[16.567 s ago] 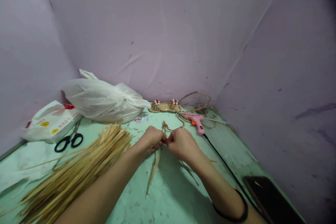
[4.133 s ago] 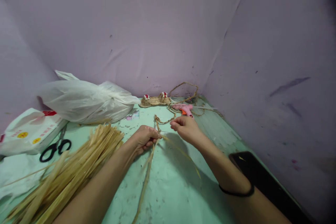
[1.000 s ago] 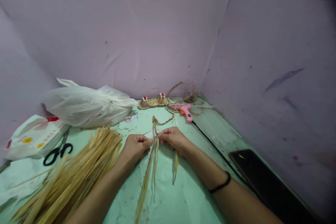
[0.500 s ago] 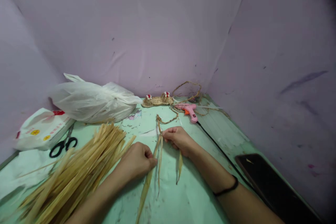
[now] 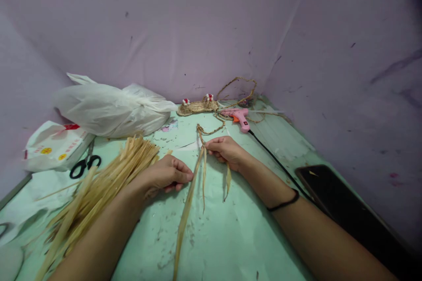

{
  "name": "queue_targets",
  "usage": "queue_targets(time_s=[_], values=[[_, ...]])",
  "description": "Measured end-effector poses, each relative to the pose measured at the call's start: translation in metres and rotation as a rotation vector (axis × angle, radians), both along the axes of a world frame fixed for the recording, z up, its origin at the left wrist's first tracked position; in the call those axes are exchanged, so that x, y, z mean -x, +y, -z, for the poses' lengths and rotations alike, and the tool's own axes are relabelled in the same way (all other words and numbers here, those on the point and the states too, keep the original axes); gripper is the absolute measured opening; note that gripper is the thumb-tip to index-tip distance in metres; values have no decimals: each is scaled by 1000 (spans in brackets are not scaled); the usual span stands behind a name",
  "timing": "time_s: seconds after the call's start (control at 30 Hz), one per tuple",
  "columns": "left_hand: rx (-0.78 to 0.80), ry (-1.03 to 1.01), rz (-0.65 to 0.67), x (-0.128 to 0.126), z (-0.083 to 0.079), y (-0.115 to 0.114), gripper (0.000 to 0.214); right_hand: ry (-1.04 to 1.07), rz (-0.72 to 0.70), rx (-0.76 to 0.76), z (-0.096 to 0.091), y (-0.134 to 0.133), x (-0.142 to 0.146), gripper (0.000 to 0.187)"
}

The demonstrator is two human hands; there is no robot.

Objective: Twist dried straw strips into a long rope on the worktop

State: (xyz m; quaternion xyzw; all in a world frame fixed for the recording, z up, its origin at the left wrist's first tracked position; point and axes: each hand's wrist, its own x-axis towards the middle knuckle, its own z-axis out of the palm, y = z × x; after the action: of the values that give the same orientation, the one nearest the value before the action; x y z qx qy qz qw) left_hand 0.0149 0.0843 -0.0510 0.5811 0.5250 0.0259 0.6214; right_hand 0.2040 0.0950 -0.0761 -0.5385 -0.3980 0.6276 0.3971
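Plainly, the biggest thing is the pale green table point(image 5: 211, 246), its top smudged and flecked, and everything on it can be placed from the white plastic bag point(image 5: 112, 107), which is knotted, crinkled and bulging, its contents hidden. Right of the bag and far nearer the viewer lies a smooth dark slab point(image 5: 349, 215); just in front of the bag spreads a bundle of dry, flat straw strips point(image 5: 121, 171). Left-front of the bag sits a printed box point(image 5: 59, 145) in a thin wrapper, contents unseen. To the bag's right, in front, the right hand point(image 5: 226, 151) pinches a twisted straw cord point(image 5: 200, 134) where loose ends hang. Nearer the bag, the left hand point(image 5: 169, 173) has thumb and fingertips together beside one long strip point(image 5: 183, 219); whether they grip it, I cannot tell.
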Motion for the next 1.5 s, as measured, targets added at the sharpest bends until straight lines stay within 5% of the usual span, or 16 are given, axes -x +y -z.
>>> queue_targets(time_s=[0.4, 0.7, 0.93, 1.5], values=[[-9, -6, -67, -3, 3, 0, 25, -1, 31, 4, 0, -1, 1, 4], [-275, -82, -478, -27, 5, 3, 22, 1, 18, -13, 2, 0, 0, 5], [-285, -61, -491, -49, 11, 17, 19, -13, 2, -38, 1, -1, 1, 6], [-196, -151, -431, -46, 14, 17, 16, -63, -1, -37, 2, -2, 2, 8]])
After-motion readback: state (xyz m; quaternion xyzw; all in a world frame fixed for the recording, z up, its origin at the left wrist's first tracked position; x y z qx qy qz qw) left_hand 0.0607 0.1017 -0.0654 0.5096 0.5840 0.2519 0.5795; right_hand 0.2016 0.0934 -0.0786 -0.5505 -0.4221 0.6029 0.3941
